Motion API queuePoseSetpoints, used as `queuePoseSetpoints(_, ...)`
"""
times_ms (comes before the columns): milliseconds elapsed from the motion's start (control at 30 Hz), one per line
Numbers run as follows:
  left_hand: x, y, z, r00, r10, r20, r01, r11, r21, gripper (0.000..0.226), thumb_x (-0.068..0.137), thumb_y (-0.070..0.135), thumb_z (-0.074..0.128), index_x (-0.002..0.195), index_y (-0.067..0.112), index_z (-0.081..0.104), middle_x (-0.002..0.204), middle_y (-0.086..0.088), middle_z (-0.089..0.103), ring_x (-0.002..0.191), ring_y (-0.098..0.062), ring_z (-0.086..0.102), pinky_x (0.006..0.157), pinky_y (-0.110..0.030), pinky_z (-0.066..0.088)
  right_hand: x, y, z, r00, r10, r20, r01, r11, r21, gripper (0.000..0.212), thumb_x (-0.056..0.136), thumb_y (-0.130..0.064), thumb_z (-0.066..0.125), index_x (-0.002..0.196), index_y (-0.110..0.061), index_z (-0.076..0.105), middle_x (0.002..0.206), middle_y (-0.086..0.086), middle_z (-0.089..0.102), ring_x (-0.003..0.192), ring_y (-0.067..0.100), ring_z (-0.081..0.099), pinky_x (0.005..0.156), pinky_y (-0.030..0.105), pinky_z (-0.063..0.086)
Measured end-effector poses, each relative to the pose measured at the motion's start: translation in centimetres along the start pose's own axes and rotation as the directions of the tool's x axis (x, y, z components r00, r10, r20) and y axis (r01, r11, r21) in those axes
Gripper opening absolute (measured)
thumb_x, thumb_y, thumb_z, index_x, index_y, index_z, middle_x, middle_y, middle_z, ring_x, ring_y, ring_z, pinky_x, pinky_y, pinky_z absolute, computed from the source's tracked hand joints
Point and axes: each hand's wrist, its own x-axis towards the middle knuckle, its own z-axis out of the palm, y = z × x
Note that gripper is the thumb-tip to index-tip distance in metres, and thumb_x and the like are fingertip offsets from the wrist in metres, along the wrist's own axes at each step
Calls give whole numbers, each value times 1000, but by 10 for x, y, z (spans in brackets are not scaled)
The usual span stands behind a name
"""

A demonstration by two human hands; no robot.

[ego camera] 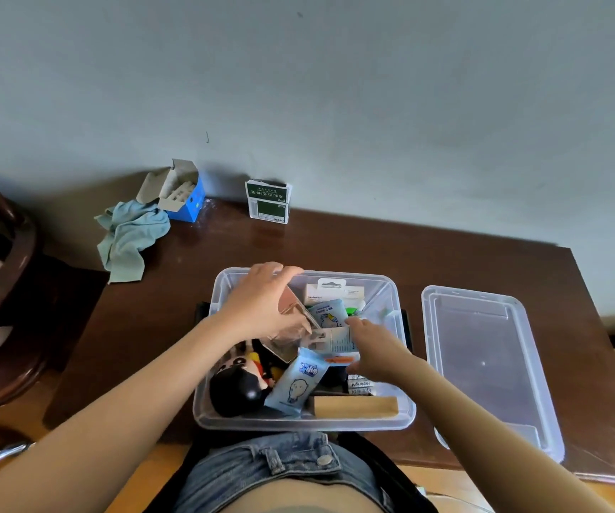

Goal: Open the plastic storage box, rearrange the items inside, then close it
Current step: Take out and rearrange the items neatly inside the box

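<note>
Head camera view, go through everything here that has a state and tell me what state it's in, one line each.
storage box: open, items inside
lid: off, lying on the table right of the box
blue carton: flaps open
green and white carton: upright, top torn open
cloth: crumpled
left hand: holding a clear packet
right hand: on a white packet

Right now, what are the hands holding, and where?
Left hand grips a clear packet by its top edge. Right hand rests on a white card; its grip is hidden.

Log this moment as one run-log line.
stage: rearranging | storage box: open | lid: on table, right | left hand: holds clear packet | right hand: on white card
</note>
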Motion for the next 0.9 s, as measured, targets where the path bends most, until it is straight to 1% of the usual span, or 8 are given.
queuePoseSetpoints(67,6,-6,-4,997,-15,74,14,1000,15,78,76,57,67,141,29,35,146,3,34,134,-19,25,104,-36,32,5,0,1,1000,15,-12,-15,1000,21,62,78,-33,74,127,-15,40,126,5,55,110,22,56,89,35,52)
queuePoseSetpoints(133,10,-4,-6,997,2,79,-8,997,79,77,73,61,68,138,29,39,140,3,39,128,-19,30,97,-34,35,6,1,0,999,28,-19,-27,999,26,58,79,-40,73,122,-16,43,124,4,57,109,22,58,87,37,54)
queuePoseSetpoints(267,10,4,1,999,-21,-32,25,991,134,74,69,56,73,131,28,42,129,-2,39,109,-18,45,69,-25,41,3,1,1,998,6,-58,-4,1000,31,55,78,-47,72,118,-18,47,123,0,59,108,19,59,84,35,56)
queuePoseSetpoints(367,6,0,10,991,-130,31,127,987,94,82,66,65,70,132,30,35,121,-3,42,91,-15,54,53,-21,35,1,2,2,994,2,-108,4,998,58,54,78,-46,72,119,-20,47,122,-1,59,108,17,59,83,33,55)
queuePoseSetpoints(500,-1,-9,19,966,-166,198,174,985,-23,93,64,67,70,138,39,21,120,-3,44,93,-17,51,66,-27,41,-3,2,4,985,13,-170,10,991,133,51,80,-42,70,120,-22,46,121,-3,58,108,14,55,81,27,50)
queuePoseSetpoints(667,-7,-14,8,970,-216,112,233,957,-172,84,56,76,64,128,46,31,114,5,48,98,-15,56,77,-31,49,-6,5,1,970,30,-242,60,933,355,52,81,-50,67,115,-20,43,114,-4,56,99,11,52,71,18,44)
queuePoseSetpoints(800,-15,-23,-16,967,-240,80,252,893,-372,72,56,78,57,118,45,41,113,10,50,100,-9,53,77,-28,46,-4,8,-1,970,100,-224,31,854,519,51,87,-48,58,125,-21,37,119,-4,52,101,13,54,77,23,52)
queuePoseSetpoints(900,-24,-31,-28,966,-197,165,257,780,-571,57,65,69,65,112,41,48,108,6,55,95,-5,59,76,-21,44,-1,9,-1,967,146,-210,1,820,573,45,93,-45,50,128,-22,35,117,-1,54,96,16,59,78,32,56)
